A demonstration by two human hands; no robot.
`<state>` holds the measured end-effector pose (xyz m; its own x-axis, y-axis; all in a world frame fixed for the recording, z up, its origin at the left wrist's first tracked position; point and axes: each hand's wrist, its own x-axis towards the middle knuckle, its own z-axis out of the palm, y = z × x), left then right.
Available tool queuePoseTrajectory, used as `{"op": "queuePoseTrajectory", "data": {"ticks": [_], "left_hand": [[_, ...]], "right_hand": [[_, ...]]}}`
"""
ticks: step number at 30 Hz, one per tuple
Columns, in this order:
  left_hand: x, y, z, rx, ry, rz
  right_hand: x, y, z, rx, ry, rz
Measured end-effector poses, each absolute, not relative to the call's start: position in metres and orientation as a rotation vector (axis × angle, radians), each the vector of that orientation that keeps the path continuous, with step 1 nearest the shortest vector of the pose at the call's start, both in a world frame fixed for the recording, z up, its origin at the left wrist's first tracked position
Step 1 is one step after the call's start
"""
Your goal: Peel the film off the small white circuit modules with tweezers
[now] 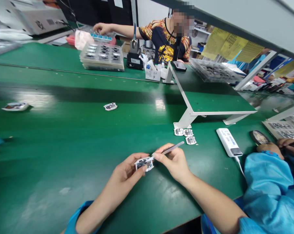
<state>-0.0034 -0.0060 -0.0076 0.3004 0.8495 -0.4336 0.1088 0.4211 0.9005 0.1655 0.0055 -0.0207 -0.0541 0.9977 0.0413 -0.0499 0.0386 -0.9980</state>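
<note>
Pinching a module (144,163), left hand (126,170); right hand (174,161) grips thin tool (172,148); stacked trays (103,67) hold parts (103,52).

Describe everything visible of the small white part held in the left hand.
The small white part is flat and roughly square: a white, plastic-looking frame around a dark inside with tiny details too small to make out. It is held above the green table, face tilted toward the camera, pinched at its left side by the left hand. The right hand is at its right edge, gripping a thin grey tool whose lower end sits at the part's upper right corner.
</note>
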Motion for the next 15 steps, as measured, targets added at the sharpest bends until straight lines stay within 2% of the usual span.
{"op": "queuePoseTrajectory", "data": {"ticks": [15], "left_hand": [[-0.0053,-0.0080,-0.0075,1.050,1.160,0.637]], "right_hand": [[0.1684,0.0021,-0.0176,-1.135,-1.359,1.159]]}}
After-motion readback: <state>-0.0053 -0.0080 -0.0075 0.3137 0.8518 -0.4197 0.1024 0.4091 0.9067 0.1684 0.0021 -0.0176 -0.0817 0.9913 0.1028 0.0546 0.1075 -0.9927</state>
